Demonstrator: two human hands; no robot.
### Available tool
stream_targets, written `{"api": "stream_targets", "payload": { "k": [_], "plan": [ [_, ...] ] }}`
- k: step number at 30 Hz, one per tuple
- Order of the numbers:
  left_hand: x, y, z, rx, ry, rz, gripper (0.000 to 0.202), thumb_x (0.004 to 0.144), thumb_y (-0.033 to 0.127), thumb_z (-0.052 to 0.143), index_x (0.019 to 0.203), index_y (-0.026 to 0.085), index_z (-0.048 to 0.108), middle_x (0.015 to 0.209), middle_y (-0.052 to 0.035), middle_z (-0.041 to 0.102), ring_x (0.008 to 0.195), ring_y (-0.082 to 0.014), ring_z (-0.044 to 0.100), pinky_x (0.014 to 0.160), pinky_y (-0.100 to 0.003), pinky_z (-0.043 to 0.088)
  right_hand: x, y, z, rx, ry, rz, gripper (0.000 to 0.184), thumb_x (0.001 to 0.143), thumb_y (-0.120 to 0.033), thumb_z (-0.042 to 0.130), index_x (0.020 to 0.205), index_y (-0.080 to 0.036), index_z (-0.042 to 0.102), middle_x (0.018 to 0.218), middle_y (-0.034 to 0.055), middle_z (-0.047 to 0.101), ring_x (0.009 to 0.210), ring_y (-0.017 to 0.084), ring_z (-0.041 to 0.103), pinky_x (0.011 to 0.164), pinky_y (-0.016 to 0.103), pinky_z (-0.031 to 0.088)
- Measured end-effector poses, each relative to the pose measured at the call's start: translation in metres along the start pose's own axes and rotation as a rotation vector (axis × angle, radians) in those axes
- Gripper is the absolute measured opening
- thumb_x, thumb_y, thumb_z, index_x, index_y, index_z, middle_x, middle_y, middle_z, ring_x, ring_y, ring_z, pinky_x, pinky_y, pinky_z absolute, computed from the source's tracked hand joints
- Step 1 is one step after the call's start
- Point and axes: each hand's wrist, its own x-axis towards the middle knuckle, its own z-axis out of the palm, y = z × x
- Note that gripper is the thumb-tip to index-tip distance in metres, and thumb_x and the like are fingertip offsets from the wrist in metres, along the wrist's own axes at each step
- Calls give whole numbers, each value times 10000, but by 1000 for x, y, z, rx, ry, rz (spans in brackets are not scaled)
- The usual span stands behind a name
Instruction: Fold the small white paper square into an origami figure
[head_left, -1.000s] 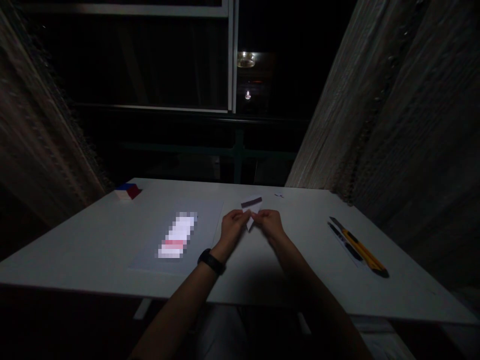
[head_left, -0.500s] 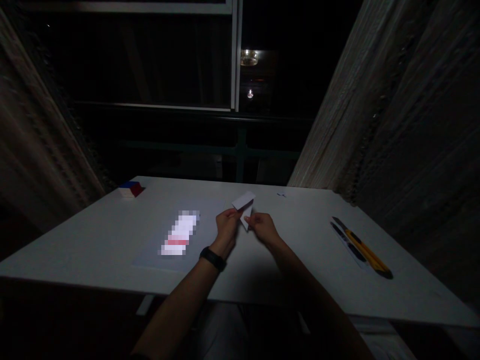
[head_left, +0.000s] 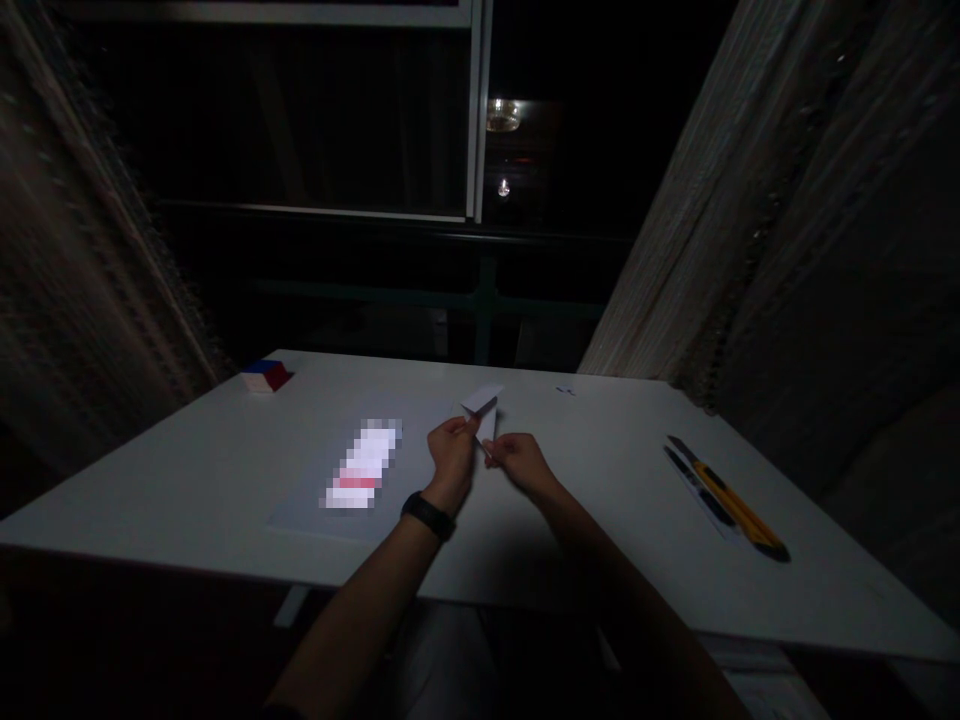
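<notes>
A folded piece of white paper [head_left: 486, 402] is held up over the middle of the table between both hands. My left hand [head_left: 452, 450], with a dark band on its wrist, is closed on the paper's left side. At the paper's lower tip, the fingers of my right hand [head_left: 519, 462] pinch its edge. The upper part of the paper is a folded flap tilted over a pointed lower part. The fingers partly hide its left and lower edges.
On the white table [head_left: 600, 540], a lit phone-like screen [head_left: 364, 465], blurred out, lies on a pale sheet [head_left: 292, 515] at left. A coloured cube [head_left: 266, 376] sits far left. A yellow cutter [head_left: 739, 510] and a black pen [head_left: 701, 487] lie right. Small scraps [head_left: 565, 391] lie behind.
The paper has turned and tilted, so its upper flap looks narrower. My right fingers have shifted slightly down and left along the lower tip. My left hand keeps its hold.
</notes>
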Motion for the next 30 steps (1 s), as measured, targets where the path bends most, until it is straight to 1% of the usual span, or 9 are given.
{"api": "stream_targets", "payload": {
  "k": [6,12,14,16,17,20,23,26,30],
  "plan": [
    [1,-4,0,-158,-40,-17,221,553,307,667,589,127,544,533,33,493,500,-71,438,482,-194,316,-8,-8,3,-199,79,-103,316,803,-377,417,576,-192,536,542,5,589,523,119,517,551,234,343],
    [0,0,0,-189,-36,-48,279,542,351,683,568,127,519,515,36,485,482,-65,431,471,-193,315,-12,-13,5,-204,93,-101,264,754,-344,504,536,-195,526,528,8,598,516,124,518,541,239,341],
    [-1,1,0,-197,-36,-53,273,540,344,684,555,127,519,505,37,484,473,-63,427,464,-193,312,-9,-11,2,-142,57,-73,265,726,-362,538,524,-189,537,517,10,601,510,125,529,537,238,353],
    [-2,0,2,-202,-38,-55,248,537,320,686,558,126,533,504,37,490,473,-65,435,467,-194,319,-5,-9,-4,10,-47,-27,271,681,-405,580,538,-175,559,532,17,614,517,128,551,534,233,374],
    [-3,0,3,-196,-50,-57,230,534,303,688,566,125,547,508,34,499,477,-66,443,473,-194,327,-2,-7,-7,102,-44,-8,267,640,-419,616,558,-170,566,536,13,614,511,125,550,525,229,377],
    [-8,-2,8,-120,-146,-76,190,525,262,693,586,114,591,532,12,543,497,-76,474,487,-195,348,5,-4,-18,367,90,94,285,585,-438,649,585,-168,560,463,-27,553,429,98,485,453,211,346],
    [-14,-1,12,-33,-222,-86,202,519,267,703,594,108,603,558,-12,581,507,-87,502,482,-194,355,9,-2,-24,450,255,164,284,507,-391,696,488,-154,540,399,-40,496,375,75,421,402,203,297],
    [-17,1,14,-14,-241,-97,254,521,278,716,669,107,601,599,-27,609,522,-98,536,482,-195,371,9,-1,-24,497,330,174,277,483,-357,709,440,-151,528,380,-42,474,360,64,389,382,205,270],
    [-17,-3,14,-32,-343,-186,475,428,185,773,844,110,556,602,-43,627,497,-129,563,474,-226,407,9,1,-23,554,378,218,303,472,-349,723,406,-156,499,362,-50,438,342,57,352,351,208,248]
  ]
}}
